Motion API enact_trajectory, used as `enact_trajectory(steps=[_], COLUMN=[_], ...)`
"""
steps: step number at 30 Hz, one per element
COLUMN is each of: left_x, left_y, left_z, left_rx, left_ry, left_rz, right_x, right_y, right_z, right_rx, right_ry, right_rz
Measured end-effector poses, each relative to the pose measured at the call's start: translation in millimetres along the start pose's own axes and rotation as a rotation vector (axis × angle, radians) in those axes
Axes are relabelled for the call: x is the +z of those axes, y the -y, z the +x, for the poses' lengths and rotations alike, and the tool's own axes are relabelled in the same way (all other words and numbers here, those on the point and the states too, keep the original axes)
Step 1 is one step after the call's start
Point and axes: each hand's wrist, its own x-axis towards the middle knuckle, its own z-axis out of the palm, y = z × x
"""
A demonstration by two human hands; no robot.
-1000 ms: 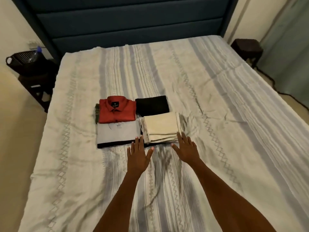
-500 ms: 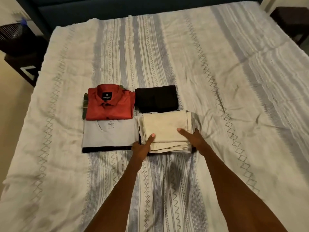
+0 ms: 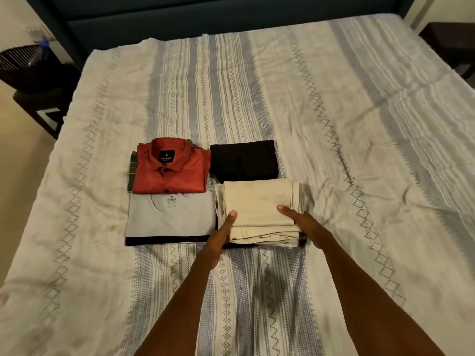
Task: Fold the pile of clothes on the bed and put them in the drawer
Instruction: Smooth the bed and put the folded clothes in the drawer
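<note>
Looks like a bedroom in someone's home — most of the view is a big bed (image 3: pixel 334 124) with a cream and grey striped cover, backed by a dark blue padded headboard (image 3: pixel 192 14). Folded clothes (image 3: pixel 205 191) sit in neat stacks on the cover, shirts and trousers side by side. On the left there's a dark bedside table (image 3: pixel 33 106) with a black wire basket (image 3: pixel 23 65) on it — and another dark side table (image 3: pixel 452 44) at the far right, against plain pale walls.
</note>
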Motion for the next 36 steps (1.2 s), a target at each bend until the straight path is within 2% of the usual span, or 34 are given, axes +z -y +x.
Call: enact_trajectory(steps=[6,9,12,15,18,22,26,29,33,36], left_x=[2,-2,-13,-24,-31,-27,-17,-13,-2,-1], left_y=[1,26,67,92,102,94,94,100,99,97], left_z=[-22,-53,-81,-112,-123,-113,-95,-80,-88,-107], left_rx=[-0.033,-0.023,-0.099,-0.231,-0.231,-0.079,-0.114,-0.157,-0.191,-0.17], left_ry=[-0.031,0.082,0.16,0.225,0.338,0.228,0.165,0.119,0.191,0.164], left_rz=[0.027,0.034,0.049,0.057,0.081,0.123,0.026,-0.006,-0.05,-0.049], right_x=[4,12,20,22,26,31,40,36,20,18], right_y=[-11,-39,-77,-121,-145,-146,-143,-145,-130,-120], right_z=[-32,-71,-115,-144,-161,-157,-152,-150,-156,-173], right_rx=[0.004,0.018,0.075,0.126,0.145,0.096,-0.012,0.005,0.139,0.183], right_ry=[0.005,-0.061,-0.103,-0.103,-0.048,-0.064,-0.127,-0.135,-0.03,0.034], right_rz=[0.08,0.122,0.151,0.126,0.112,0.131,0.26,0.273,0.343,0.29])
